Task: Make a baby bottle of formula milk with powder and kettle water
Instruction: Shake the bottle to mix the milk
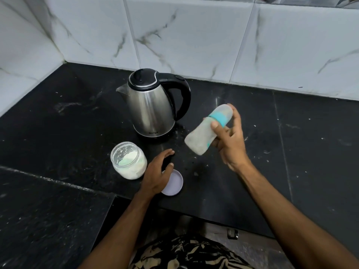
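Dim, even indoor light falls on a dark counter [252, 171], with soft glare on the steel kettle [150, 111]. The bottle [204, 136] at 3 o'clock is motion-blurred; wide-angle distortion bends the wall tiles [184, 35] toward 12 o'clock.

head view, looking down, close over counter [252, 181]

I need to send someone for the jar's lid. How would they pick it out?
On the black counter, find the steel kettle; the open powder jar stands in front. Right of the jar, partly under the left hand, lies the lid: flat, round, pale lilac.
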